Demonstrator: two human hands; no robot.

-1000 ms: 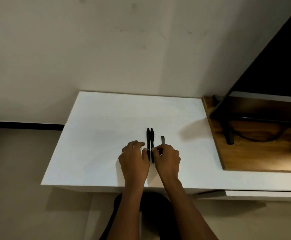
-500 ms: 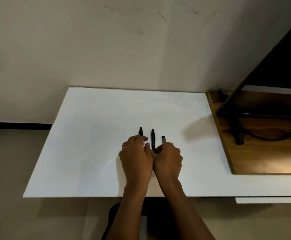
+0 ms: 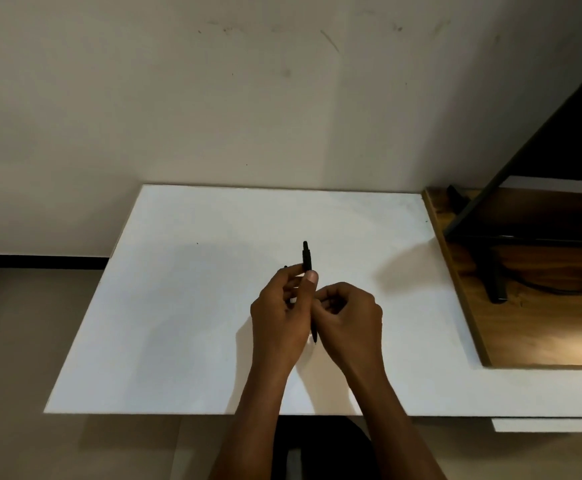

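Observation:
A black pen [image 3: 306, 257] is raised above the white tabletop [image 3: 192, 306], its clip end pointing away from me. My left hand [image 3: 279, 320] pinches its barrel between thumb and fingers. My right hand [image 3: 350, 317] is curled tightly against the lower part of the same pen, and the pen's tip pokes out below between the two hands. The dark end of a second pen [image 3: 285, 267] peeks out just past my left fingers; the rest of it is hidden. The small dark piece seen earlier is out of sight.
A wooden board [image 3: 524, 334] lies at the right side of the tabletop, carrying a black monitor stand [image 3: 495, 282] and a cable [image 3: 545, 289]. A plain wall stands behind. A dark stool [image 3: 320, 448] sits below the front edge.
Both hands lifted off the tabletop. One pen came up with them, held by both hands. The other pen stays mostly hidden by the left hand, and the small dark piece is hidden.

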